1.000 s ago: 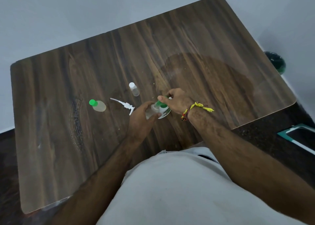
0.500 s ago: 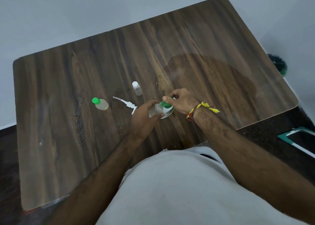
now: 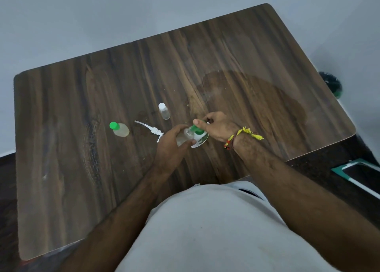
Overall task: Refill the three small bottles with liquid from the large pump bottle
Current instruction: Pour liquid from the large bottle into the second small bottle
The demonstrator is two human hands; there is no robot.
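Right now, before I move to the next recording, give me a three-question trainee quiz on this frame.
1. Multiple choice: what does the left hand grip? A) the pump head B) a small clear bottle C) the table edge.
2. True or false: the white pump head lies loose on the table.
3. Fill in: the small bottle standing apart at the left has a ___ cap.

Key: 1 B, the small clear bottle, while the right hand pinches its green cap just over the large bottle. 2 true. 3 green; the white-capped bottle stands farther back.
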